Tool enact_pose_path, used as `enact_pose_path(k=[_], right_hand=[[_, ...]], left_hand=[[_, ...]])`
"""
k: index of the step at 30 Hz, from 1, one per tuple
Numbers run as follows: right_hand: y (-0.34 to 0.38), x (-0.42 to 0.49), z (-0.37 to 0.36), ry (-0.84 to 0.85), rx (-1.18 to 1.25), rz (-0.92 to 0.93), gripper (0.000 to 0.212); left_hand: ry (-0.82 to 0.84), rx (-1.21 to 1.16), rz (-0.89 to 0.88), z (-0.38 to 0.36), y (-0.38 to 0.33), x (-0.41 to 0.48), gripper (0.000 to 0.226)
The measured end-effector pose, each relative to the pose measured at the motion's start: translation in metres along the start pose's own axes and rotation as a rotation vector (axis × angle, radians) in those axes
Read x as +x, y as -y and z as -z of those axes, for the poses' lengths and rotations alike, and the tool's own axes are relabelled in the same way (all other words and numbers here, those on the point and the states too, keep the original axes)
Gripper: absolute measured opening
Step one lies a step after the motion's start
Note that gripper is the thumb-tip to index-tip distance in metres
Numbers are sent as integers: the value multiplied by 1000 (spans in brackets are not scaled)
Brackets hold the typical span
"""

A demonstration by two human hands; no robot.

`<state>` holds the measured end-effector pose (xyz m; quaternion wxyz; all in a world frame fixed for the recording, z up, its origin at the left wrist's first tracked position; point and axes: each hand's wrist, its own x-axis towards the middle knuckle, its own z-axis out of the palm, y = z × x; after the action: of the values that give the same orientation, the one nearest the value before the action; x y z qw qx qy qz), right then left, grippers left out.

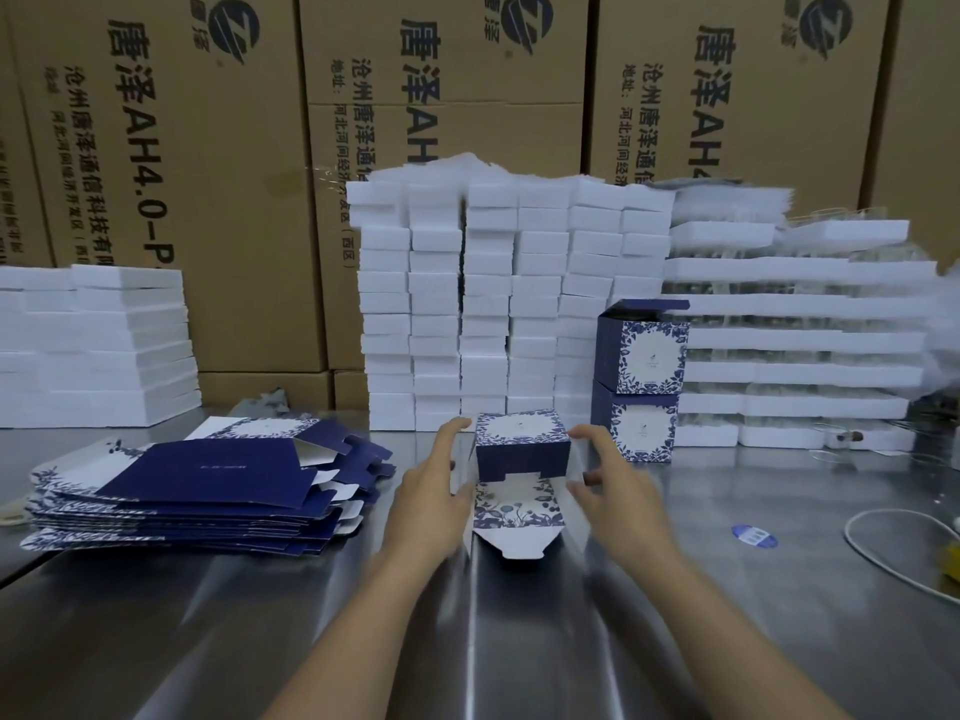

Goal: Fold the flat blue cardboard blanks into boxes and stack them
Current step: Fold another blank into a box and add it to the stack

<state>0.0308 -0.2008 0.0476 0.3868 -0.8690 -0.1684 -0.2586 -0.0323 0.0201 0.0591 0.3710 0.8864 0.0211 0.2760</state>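
Nearest the camera, at lower centre of the frame, the lid flap lay open and flat on the steel table, its white tuck tab pointing toward the person. The likely trouble sat there. If the flap were swung up while the side walls were out of square, the tab could catch on the opening and crease, or the shell could skew and collapse back toward flat. Too hard a squeeze from either side would probably buckle the thin card.

Just beyond the flap, the left hand stood at the left wall of the box, fingers nearly straight, forefinger reaching to the top corner, holding nothing closed. The right hand mirrored it on the right wall with fingers curled in a wide C. Motion blur made it unclear whether it pinched the card or only hovered beside it.

The box stood mid-frame between both hands. The flat blanks were heaped at centre left. Two finished boxes were stacked right of centre, farther back, against the white foam blocks.
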Motion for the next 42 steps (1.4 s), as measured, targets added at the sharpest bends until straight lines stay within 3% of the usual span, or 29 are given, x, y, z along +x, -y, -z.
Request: enact_pose_path(k=[3, 6, 10, 13, 16, 20, 22, 24, 28, 29, 31, 33, 35, 39, 42], right_hand=[[-2, 1, -5, -27, -70, 119, 26], [-3, 3, -6, 66, -141, 156, 20], [-11, 1, -7, 348, -304, 95, 54], [-11, -4, -4, 510, -346, 90, 87], [-10, -4, -1, 463, -328, 112, 101], [-9, -3, -1, 338, -355, 116, 112], [-7, -3, -1, 242, -313, 136, 102], [-3, -2, -1, 110, -267, 173, 78], [10, -4, 2, -127, -144, 195, 43], [12, -5, 2, -148, -103, 200, 46], [16, -6, 1, -166, 32, 170, 71], [20, -7, 0, -204, 211, 81, 95], [26, -8, -6, -248, 403, -64, 104], [40, -11, -15, -42, 958, -512, 109], [50, -16, -17, 140, 1117, -567, 100]], left_hand=[[-73, 95, -118, -4, 1, 0, 48], [-71, 227, -163, -4, 1, 3, 31], [123, 294, -124, -6, 8, 6, 41], [260, 335, -105, -5, 11, 5, 71], [320, 339, -94, -2, 14, 3, 95], [272, 388, -140, 0, 15, 3, 109], [208, 400, -148, -3, 15, 4, 114], [128, 388, -165, -5, 14, 5, 109], [-117, 266, -214, -7, 7, 4, 76], [-167, 235, -207, -6, 4, 4, 71], [-231, 184, -182, -4, -3, 3, 66], [-271, 158, -164, -2, -10, 2, 65], [-309, 142, -147, 0, -17, 0, 62], [-377, 175, -130, 1, -27, -4, 55], [-391, 200, -95, 1, -30, -6, 55]])
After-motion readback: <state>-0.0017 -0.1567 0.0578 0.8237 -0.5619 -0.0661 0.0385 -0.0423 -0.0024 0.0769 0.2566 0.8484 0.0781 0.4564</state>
